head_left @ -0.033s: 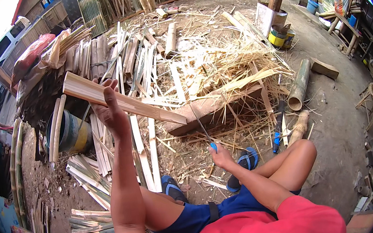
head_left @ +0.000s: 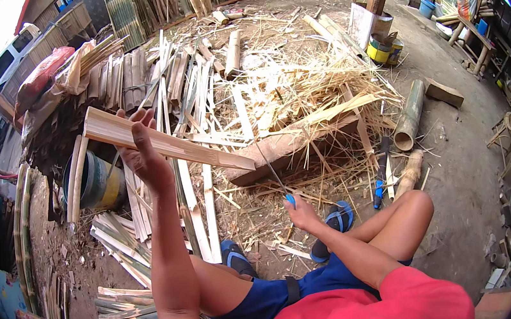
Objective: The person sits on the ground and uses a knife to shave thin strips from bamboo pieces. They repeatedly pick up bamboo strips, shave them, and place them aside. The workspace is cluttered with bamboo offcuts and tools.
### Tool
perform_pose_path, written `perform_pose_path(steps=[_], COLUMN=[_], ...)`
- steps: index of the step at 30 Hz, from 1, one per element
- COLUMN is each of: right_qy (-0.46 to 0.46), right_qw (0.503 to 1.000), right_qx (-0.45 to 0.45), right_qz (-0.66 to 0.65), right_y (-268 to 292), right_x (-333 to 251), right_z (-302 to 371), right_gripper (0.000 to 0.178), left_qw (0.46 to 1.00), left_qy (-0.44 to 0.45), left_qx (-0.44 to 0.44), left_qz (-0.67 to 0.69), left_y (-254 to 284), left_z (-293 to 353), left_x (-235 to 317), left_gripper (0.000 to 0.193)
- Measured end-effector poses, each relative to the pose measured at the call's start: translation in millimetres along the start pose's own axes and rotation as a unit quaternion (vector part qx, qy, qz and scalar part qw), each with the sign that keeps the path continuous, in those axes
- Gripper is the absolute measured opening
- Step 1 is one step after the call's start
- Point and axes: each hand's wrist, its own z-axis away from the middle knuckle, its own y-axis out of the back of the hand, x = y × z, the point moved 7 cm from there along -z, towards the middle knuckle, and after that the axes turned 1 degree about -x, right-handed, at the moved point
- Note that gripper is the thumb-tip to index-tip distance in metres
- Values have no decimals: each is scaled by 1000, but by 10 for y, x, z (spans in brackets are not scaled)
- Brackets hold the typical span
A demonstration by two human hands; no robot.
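Observation:
My left hand (head_left: 150, 157) supports a split bamboo piece (head_left: 186, 148), thumb on the near side and fingers behind it, somewhat spread. The piece slants, its raised end to the left. Its lower right end rests at the left end of a thick wooden block (head_left: 293, 149). My right hand (head_left: 303, 214) is closed round the blue handle of a long, thin-bladed knife (head_left: 271, 169). The blade points up and away, crossing in front of the block, apart from the bamboo. A second blue-handled tool (head_left: 382, 178) lies right of the block.
Pale shavings (head_left: 316, 83) heap behind the block. Bamboo strips (head_left: 191, 110) lie to the left, near a bucket (head_left: 97, 180). A bamboo tube (head_left: 410, 116) and a wood offcut (head_left: 444, 93) lie at right. My sandalled feet (head_left: 339, 221) flank the work spot.
My left hand has shifted slightly left, its fingers looking a little more spread, and the bamboo's raised end has moved left with it. My right hand and knife have barely moved.

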Motion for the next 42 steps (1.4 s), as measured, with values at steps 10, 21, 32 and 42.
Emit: perform_pose_path(steps=[10, 21, 32, 42], right_qy=[408, 417, 169, 115], right_qw=[910, 909, 974, 973], right_qx=[-37, -30, -76, -88], right_qz=[-69, -4, 126, 178], right_y=[387, 423, 272, 209], right_x=[-2337, -2472, -1992, -1742], right_z=[548, 411, 20, -311], right_gripper=[45, 29, 28, 31], left_qw=[996, 992, 990, 989], left_qy=[-66, -77, -87, -91], left_qx=[53, 86, 94, 97], left_qz=[-16, -46, -52, -60], left_y=[-262, -275, -220, -192], left_z=[213, 301, 338, 298], left_x=[481, 512, 567, 514], left_gripper=[16, 9, 8, 11])
